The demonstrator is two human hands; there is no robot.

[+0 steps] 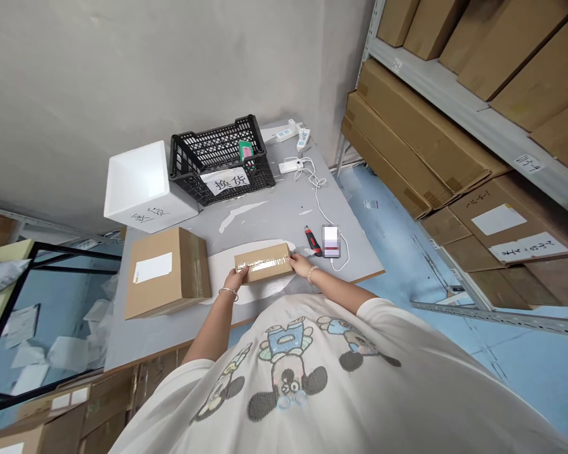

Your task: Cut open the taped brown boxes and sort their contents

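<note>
Between my two hands is a small cardboard box, long and narrow, with a shiny strip of clear tape along its top. My left hand grips its left end, the thumb resting on top. At the right end, my right hand is closed on the corner, its thumb also on the upper face. To the right of the box lies a red and black box cutter. Beside the cutter, a phone lies plugged into a white cable. The undersides of my fingers are hidden.
A larger cardboard box with a white label stands at left on the grey table. Behind it are a white foam bin and a black plastic crate. Power strips lie at the back. Shelving with cartons rises right.
</note>
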